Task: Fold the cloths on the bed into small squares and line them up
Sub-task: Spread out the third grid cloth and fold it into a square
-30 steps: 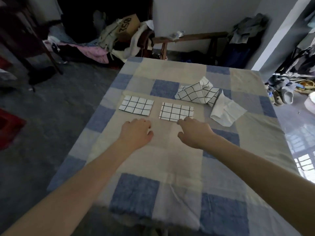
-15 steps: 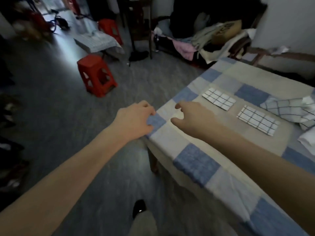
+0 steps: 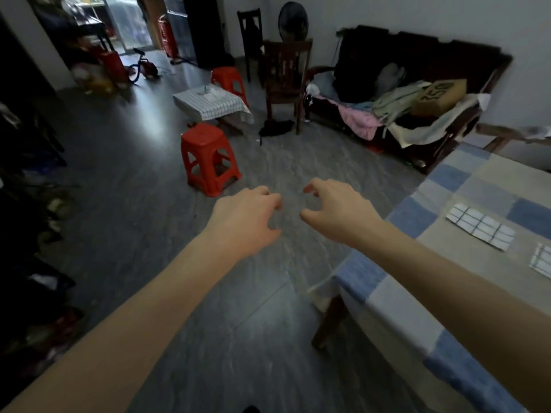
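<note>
The bed with its blue, white and beige checked cover (image 3: 441, 317) fills the right side of the view. One folded white cloth with a black grid (image 3: 480, 226) lies flat on it near the right edge. A second folded grid cloth (image 3: 541, 262) is cut off by the frame edge. My left hand (image 3: 246, 222) and my right hand (image 3: 337, 211) hover over the grey floor, left of the bed, fingers loosely curled and apart, holding nothing. The unfolded cloths are out of view.
A red plastic stool (image 3: 208, 160) stands on the floor ahead, with another red stool (image 3: 228, 81) behind a low table under a checked cover (image 3: 211, 102). A dark wooden chair (image 3: 283, 79) and a cluttered sofa (image 3: 396, 105) stand further back.
The view has swung far to the left, away from the bed. Both hands have moved off the bed cover and now hang over the floor. The unfolded cloths have left the frame.
</note>
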Action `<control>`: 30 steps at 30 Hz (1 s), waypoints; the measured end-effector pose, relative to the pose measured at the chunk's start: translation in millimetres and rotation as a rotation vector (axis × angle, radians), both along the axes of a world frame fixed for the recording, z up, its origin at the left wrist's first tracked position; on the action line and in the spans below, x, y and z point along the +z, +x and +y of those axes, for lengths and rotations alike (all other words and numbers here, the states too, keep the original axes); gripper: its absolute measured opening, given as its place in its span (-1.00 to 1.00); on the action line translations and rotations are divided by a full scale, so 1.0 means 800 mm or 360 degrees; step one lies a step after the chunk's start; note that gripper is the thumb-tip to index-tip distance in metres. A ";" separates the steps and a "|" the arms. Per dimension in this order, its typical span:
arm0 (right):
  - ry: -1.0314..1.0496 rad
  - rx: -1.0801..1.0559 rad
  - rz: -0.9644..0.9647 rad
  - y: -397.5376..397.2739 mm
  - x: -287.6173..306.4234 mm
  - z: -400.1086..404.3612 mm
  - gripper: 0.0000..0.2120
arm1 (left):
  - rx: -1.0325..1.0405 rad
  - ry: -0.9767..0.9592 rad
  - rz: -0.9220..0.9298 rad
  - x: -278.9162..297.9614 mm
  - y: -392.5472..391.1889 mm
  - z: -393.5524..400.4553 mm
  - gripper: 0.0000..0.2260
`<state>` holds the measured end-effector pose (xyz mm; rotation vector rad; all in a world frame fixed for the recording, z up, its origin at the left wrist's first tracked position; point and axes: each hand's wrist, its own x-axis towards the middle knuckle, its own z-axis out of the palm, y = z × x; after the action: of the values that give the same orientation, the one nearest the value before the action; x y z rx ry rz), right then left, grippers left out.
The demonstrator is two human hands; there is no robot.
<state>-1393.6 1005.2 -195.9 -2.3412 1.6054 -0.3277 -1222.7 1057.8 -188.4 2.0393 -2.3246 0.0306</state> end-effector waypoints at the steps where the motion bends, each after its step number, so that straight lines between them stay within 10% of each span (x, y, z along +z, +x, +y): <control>1: -0.0006 -0.0023 -0.0015 0.018 0.000 -0.006 -0.53 | 0.0006 -0.0010 -0.0028 0.002 0.021 -0.007 -0.63; 15: 0.0028 -0.0342 -0.0005 0.071 -0.012 -0.136 -0.61 | -0.0270 0.0288 -0.0095 -0.029 0.099 -0.181 -0.69; 30: -0.0006 -0.0758 -0.0128 0.026 0.031 -0.475 -0.62 | -0.0661 0.0199 -0.0158 0.047 0.042 -0.584 -0.67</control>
<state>-1372.7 625.2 -170.8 -1.8931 2.1058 -0.5138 -1189.3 590.8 -150.8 1.5903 -2.8289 -0.0304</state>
